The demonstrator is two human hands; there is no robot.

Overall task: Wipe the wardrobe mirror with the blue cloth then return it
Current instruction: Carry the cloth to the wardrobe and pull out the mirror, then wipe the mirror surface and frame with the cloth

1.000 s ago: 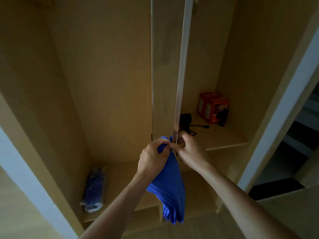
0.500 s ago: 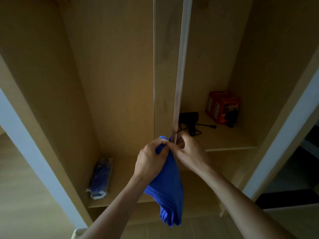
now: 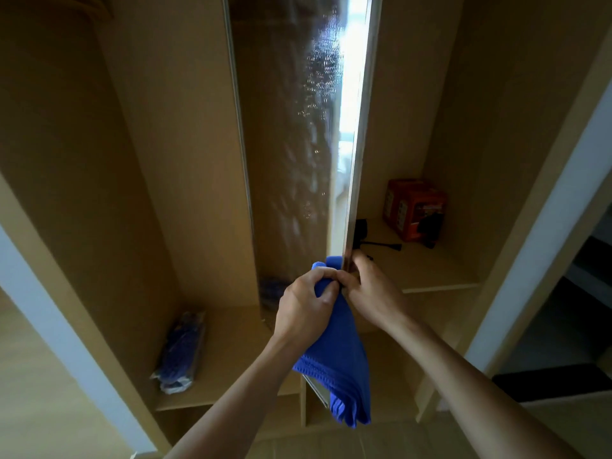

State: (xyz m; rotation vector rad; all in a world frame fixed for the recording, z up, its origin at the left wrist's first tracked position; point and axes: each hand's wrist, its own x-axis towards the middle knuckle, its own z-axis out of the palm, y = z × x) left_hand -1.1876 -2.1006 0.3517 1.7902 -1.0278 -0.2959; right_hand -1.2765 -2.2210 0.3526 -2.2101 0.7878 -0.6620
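A tall narrow mirror panel [image 3: 288, 144] stands edge-on in the middle of the open wardrobe, its glass speckled with droplets and reflecting bright window light. My left hand [image 3: 303, 306] grips the bunched blue cloth [image 3: 337, 366], which hangs down below my fist. The cloth's top touches the lower part of the mirror. My right hand [image 3: 372, 293] holds the mirror's metal edge [image 3: 356, 160], fingers curled round it, right beside my left hand.
A plastic-wrapped blue bundle [image 3: 180, 352] lies on the lower left shelf [image 3: 228, 359]. An orange box [image 3: 412, 210] and a black device with a cable [image 3: 367, 238] sit on the right shelf [image 3: 427, 270]. White wardrobe frames flank both sides.
The mirror panel has swung towards me, now showing its wet glass face instead of a thin edge. Both hands stay at the same spot on its lower edge.
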